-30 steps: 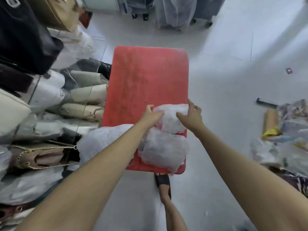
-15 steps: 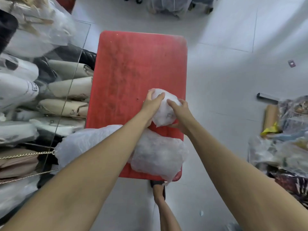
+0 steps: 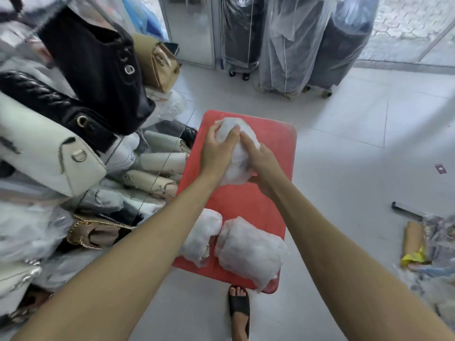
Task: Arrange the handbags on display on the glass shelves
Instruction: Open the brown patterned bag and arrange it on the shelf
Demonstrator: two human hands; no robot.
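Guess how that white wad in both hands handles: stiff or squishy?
Probably squishy: the white plastic wad looks crumpled and bulges around the left hand and right hand. Likely light for its bulk. Its rounded shape might roll on the red table.

A red plastic stool (image 3: pixel 261 207) stands on the pale tiled floor (image 3: pixel 357 148), seen from above. On its near end lie two white bundles of crumpled plastic wrap (image 3: pixel 248 247), side by side and touching. A foot in a black sandal (image 3: pixel 238 306) rests on the floor just below the stool's near edge. At the far side of the room, dark garments under clear plastic covers (image 3: pixel 295 40) hang on wheeled racks, in front of glass doors (image 3: pixel 189 28). To the right, on the floor, lies a heap of plastic packaging (image 3: pixel 438 254) with a brown cardboard roll (image 3: pixel 413 239) and a yellow scrap (image 3: pixel 413 257) at its edge. A black bar (image 3: pixel 406 210) lies near that heap. A small dark tag (image 3: pixel 440 168) sits alone on the tiles.
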